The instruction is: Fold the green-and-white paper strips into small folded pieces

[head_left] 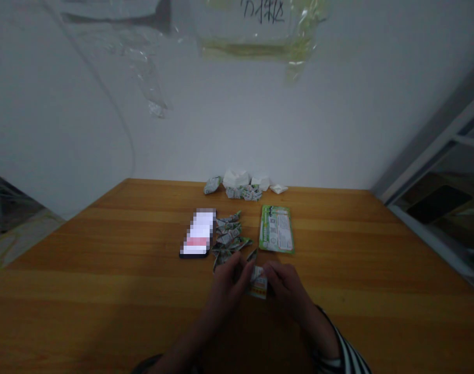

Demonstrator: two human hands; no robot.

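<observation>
A small piece of printed paper with folds in it is held between my two hands above the table. My left hand pinches its left side, fingers closed. On the other side, my right hand grips the right edge, thumb and fingers pressed together. Just beyond my left hand lies a row of folded printed paper pieces, the nearest partly hidden by that hand. A flat green and white printed packet or sheet rests beyond my right hand.
Left of the folded papers lies a phone with a lit, blurred screen. Crumpled white paper and printed paper lumps sit along the wall at the back of the wooden table. A frame with shelves stands at right.
</observation>
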